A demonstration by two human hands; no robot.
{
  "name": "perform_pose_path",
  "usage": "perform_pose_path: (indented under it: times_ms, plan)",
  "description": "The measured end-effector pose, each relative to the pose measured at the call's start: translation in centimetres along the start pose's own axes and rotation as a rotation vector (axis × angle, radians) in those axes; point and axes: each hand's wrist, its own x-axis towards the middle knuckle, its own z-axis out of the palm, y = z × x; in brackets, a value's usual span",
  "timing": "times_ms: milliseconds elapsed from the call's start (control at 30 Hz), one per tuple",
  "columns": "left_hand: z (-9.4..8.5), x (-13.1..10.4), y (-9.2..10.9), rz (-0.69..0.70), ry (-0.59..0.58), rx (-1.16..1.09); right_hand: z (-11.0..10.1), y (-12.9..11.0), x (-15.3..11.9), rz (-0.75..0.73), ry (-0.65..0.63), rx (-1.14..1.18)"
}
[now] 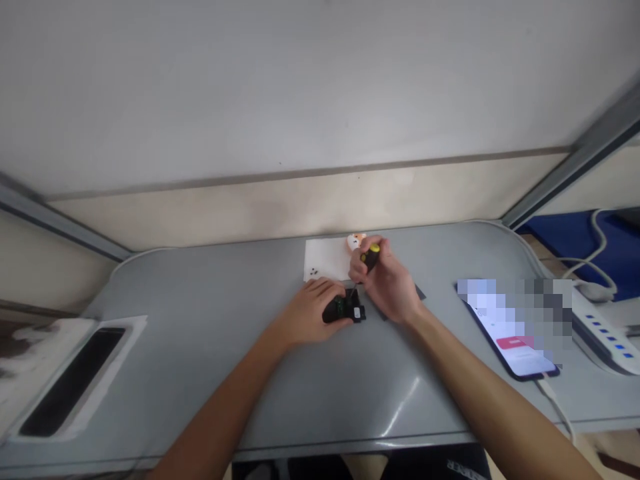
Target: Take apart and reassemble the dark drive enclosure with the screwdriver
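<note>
Well to the left of the black device (350,308), a dark slab (73,383) is lying on a white sheet (113,363). Just beyond the device and to its left, a few tiny dark pieces (314,272) are sitting loose on a square of paper (325,257); a stray knuckle could scatter them, since nothing visible is walling them in. The left hand (311,313) is clasping the device's left end between fingers and thumb, over the grey tabletop (200,300). Beyond the device, an orange-and-white figurine (355,240) is peeking out behind the right hand (393,288), which is gripping a yellow-topped screwdriver (371,259) and pointing its shaft down at the device. Whether the tip is seating in a screw, I cannot tell; if it is resting off-centre, pressing hard could make it slip, scratching the casing or jabbing the left hand. A slack hold could also let the device twist. Well right of the device, a lit phone (525,363) is lying beside a power strip (603,337).
</note>
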Motion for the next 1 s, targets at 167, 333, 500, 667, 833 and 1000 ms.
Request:
perform_pose_path:
  times_ms: [167, 333, 500, 667, 833, 1000]
  plan:
    - [0.04, -0.02, 0.00, 0.015, 0.009, 0.010, 0.04, -0.09, -0.06, -0.003, -0.005, 0.016]
    - [0.01, -0.10, 0.05, 0.001, -0.016, 0.012, 0.13, -0.13, -0.25, 0.017, -0.030, -0.042]
    - [-0.02, -0.10, 0.22, 0.007, -0.029, 0.006, -0.23, -0.31, -0.30, 0.026, -0.037, -0.098]
    - [0.07, 0.03, 0.16, 0.014, -0.003, -0.034, -0.04, -0.03, -0.46, 0.024, -0.021, -0.107]
    - [-0.11, 0.04, 0.09, 0.036, -0.005, -0.052, 0.07, 0.08, -0.49, 0.046, -0.027, -0.124]
    - [-0.19, 0.06, 0.15, 0.024, -0.007, -0.019, -0.03, 0.10, -0.49, -0.003, -0.047, -0.106]
